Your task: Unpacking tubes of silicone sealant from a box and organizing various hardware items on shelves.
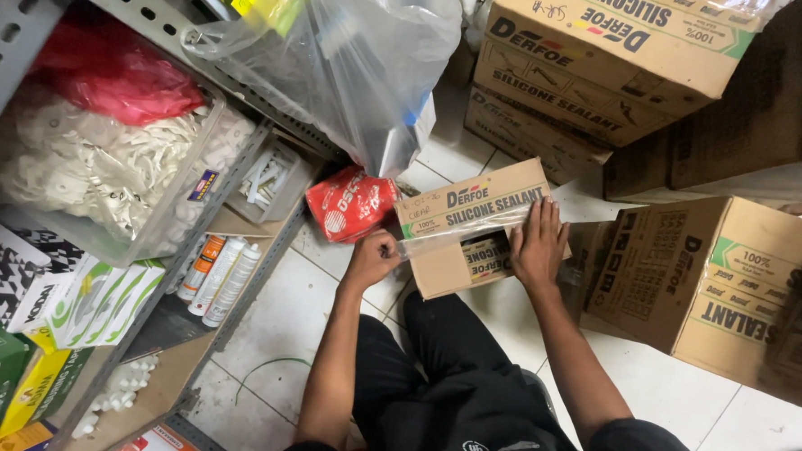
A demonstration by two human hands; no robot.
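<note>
At the centre of the frame a small cardboard box [473, 224] sits on the white tiled floor [279, 324], just in front of the person's dark-trousered knees. A strip of clear packing tape [459, 234] runs across the box's top edge. The left hand [372, 257] is curled into a fist at the box's left corner, pinching the end of the tape strip. The right hand [539, 242] lies open and flat, fingers spread, pressing on the box's right side over the tape.

Just left of the box lies a red plastic packet [350, 202]. A clear plastic bag [354, 61] hangs in the upper middle. At right stands a larger cardboard carton [714, 284], touching or just beside the small box; more cartons [598, 54] are stacked at upper right. A metal shelf [239, 218] fills the left, holding sealant tubes [220, 276] and a bin of white fittings [97, 167].
</note>
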